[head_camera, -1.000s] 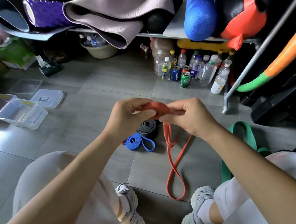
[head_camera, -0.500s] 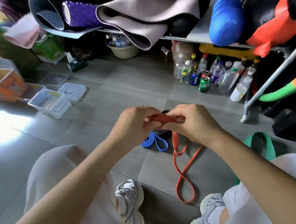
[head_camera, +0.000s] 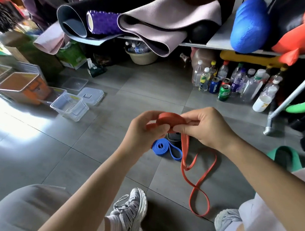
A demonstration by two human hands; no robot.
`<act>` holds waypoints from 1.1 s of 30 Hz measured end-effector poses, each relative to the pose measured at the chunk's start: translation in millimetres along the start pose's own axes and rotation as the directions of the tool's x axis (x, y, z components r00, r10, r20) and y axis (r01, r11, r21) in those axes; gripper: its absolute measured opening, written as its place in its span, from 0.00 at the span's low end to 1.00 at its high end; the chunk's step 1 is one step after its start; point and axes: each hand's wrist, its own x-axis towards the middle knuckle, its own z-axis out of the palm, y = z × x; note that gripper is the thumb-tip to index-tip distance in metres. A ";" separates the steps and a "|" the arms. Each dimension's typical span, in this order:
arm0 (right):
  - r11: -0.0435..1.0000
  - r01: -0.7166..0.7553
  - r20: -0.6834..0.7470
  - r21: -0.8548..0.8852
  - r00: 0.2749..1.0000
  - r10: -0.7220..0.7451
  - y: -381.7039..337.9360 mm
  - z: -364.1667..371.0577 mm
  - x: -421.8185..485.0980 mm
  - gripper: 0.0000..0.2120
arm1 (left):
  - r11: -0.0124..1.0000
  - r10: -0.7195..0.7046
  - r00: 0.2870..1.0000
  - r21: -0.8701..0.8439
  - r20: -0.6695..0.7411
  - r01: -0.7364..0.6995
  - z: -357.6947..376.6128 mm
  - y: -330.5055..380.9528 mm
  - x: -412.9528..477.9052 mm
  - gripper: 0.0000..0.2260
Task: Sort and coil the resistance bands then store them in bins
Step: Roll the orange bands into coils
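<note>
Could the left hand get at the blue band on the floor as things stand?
Likely yes, once freed: the blue band lies uncovered on the floor just below the left hand, but that hand and the right hand both pinch the part-coiled orange band, so it must let go first.

Grey tile floor (sunlit left), metal rack.

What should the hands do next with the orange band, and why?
Probably wind one more turn of the orange resistance band onto its coil. The left hand and right hand pinch only a small coil; most of the band hangs and lies looped on the floor, so it seems not ready for the clear bin.
</note>
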 end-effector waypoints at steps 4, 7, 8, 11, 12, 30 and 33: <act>0.989 0.016 0.056 -0.145 0.998 -0.008 -0.4 1.7 -7.2 0.14 | 0.635 0.297 0.931 0.684 0.212 -0.358 4.6 10.1 1.3 0.13; 0.996 -0.013 0.039 -0.093 0.999 0.017 -0.6 -2.8 -8.6 0.07 | 0.640 0.283 0.940 0.692 0.190 -0.333 5.3 19.1 6.3 0.08; 0.998 -0.032 0.034 -0.045 0.999 0.034 -0.8 -6.4 -8.7 0.06 | 0.691 0.279 0.946 0.650 0.164 -0.316 4.8 21.2 7.4 0.08; 0.997 -0.060 0.056 0.050 0.997 0.057 2.2 -17.8 -9.5 0.07 | 0.889 0.215 0.975 0.402 0.057 -0.220 1.4 26.6 8.6 0.10; 0.997 -0.055 0.051 0.060 0.997 0.052 4.1 -19.7 -9.5 0.09 | 0.936 0.192 0.981 0.299 0.015 -0.187 1.0 27.9 8.4 0.12; 0.992 -0.029 -0.016 -0.119 1.000 0.027 12.9 -22.0 -15.5 0.07 | 0.601 0.371 0.906 0.692 0.203 -0.401 26.2 11.6 9.4 0.16; 0.988 -0.040 -0.008 -0.152 0.999 0.039 10.3 -19.6 -16.2 0.06 | 0.463 0.254 0.910 0.785 0.328 -0.412 26.3 25.1 16.5 0.11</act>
